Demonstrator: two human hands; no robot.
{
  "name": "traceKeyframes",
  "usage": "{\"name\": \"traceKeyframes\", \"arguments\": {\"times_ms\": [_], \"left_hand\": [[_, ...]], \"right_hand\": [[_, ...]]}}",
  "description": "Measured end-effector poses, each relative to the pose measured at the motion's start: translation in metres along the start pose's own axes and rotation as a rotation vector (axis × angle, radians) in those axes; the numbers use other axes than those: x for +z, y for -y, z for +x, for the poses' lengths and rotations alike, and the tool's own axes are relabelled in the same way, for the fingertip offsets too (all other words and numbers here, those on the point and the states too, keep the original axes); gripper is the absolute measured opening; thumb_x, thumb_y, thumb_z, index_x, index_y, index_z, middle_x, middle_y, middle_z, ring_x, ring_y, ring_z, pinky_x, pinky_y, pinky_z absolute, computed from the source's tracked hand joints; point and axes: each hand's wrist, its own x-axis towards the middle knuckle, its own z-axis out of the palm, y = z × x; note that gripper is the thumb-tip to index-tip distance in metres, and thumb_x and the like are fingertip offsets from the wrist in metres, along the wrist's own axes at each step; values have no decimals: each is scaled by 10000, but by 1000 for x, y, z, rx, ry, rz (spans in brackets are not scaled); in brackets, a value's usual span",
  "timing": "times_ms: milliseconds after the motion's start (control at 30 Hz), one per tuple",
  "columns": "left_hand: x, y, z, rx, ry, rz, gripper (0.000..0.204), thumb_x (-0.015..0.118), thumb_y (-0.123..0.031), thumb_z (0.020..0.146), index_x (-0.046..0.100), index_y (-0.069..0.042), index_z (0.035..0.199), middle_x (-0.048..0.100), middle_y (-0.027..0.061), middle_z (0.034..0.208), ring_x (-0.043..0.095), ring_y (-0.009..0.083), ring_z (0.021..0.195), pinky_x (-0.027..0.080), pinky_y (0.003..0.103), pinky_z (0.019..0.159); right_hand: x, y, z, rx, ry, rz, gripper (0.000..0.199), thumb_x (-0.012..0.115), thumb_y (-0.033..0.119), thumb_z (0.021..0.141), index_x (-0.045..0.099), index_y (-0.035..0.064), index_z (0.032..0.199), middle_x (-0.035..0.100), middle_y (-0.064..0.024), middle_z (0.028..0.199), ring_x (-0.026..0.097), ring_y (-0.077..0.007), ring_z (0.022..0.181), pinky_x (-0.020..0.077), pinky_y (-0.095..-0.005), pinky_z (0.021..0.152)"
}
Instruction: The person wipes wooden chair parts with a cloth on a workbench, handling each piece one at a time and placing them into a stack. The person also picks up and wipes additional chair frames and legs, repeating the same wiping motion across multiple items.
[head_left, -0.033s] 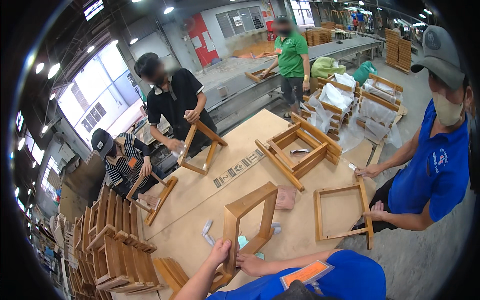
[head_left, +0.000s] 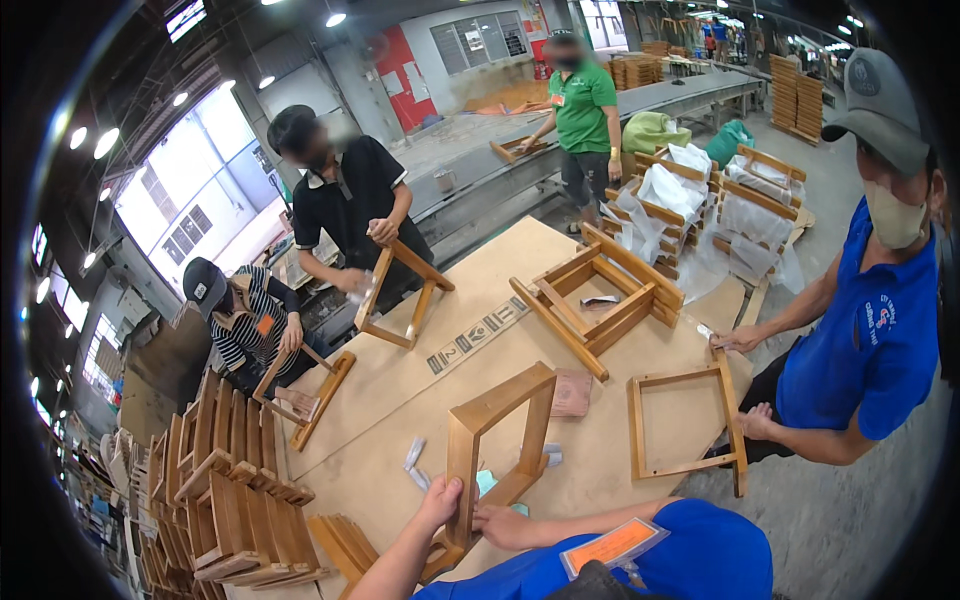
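Observation:
My left hand (head_left: pixel 438 503) is closed round the upright bar of a brown wooden frame (head_left: pixel 462 470), its thumb on the near face. The frame stands tilted over the table's near side, its open middle facing me. Low beside the same bar, my right hand (head_left: pixel 507 528) has its fingers bent against the wood. The bar partly hides those fingertips, so I cannot make out what they hold. Just behind the frame lie pale green scraps (head_left: pixel 486 483) and a crumpled grey strip (head_left: pixel 415 458). A reddish-brown square pad (head_left: pixel 571 393) rests beyond it.
A cardboard-covered table (head_left: pixel 390 405) carries a larger wooden assembly (head_left: pixel 605 300). On the right, a co-worker in blue handles another frame (head_left: pixel 640 430). Two people work on frames across the table. Stacked frames (head_left: pixel 240 525) crowd the left; wrapped ones (head_left: pixel 680 195) stand behind.
The right co-worker's lower hand has shifted slightly beside the frame. Across the table, the dark-shirted person's wiping hand has moved a little. My hands look unchanged.

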Motion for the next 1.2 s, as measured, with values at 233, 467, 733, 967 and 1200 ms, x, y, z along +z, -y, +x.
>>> {"name": "traceKeyframes", "arguments": {"times_ms": [233,467,733,967,1200], "left_hand": [[5,-6,0,1,-74,59,712,439,-711,856,591,-16,838,601,73,717,599,170,620,502,302,578],[-58,31,-50,-57,-426,76,461,406,-458,987,581,-37,924,614,70,759,613,184,685,507,320,645],[-93,146,-102,103,-1195,-686,362,450,-413,966,580,-75,980,593,81,869,555,208,835,453,320,761],[-88,209,-153,90,-1201,-934,385,484,-366,935,535,-107,1215,563,59,1225,528,218,1066,433,387,935],[-119,122,-191,-316,-1306,-379,414,492,-385,939,511,-91,1230,574,80,1087,590,188,965,470,324,866]], "right_hand": [[-24,-54,6,599,97,-225,295,487,208,911,631,123,1154,621,-125,1137,573,-314,1062,476,-432,902],[-31,-87,-44,791,-21,453,333,475,275,954,622,62,1163,674,-103,957,622,-224,863,490,-355,772],[-58,-108,-53,903,-449,1183,326,460,250,967,582,36,1180,650,-73,999,611,-179,878,489,-325,737],[-56,-71,9,701,-721,1098,345,478,250,982,550,4,1213,617,-54,1095,555,-133,989,446,-282,864],[-39,-22,35,605,-487,936,405,442,256,1002,489,-3,1311,590,-109,1223,537,-181,1112,414,-294,955]]}}
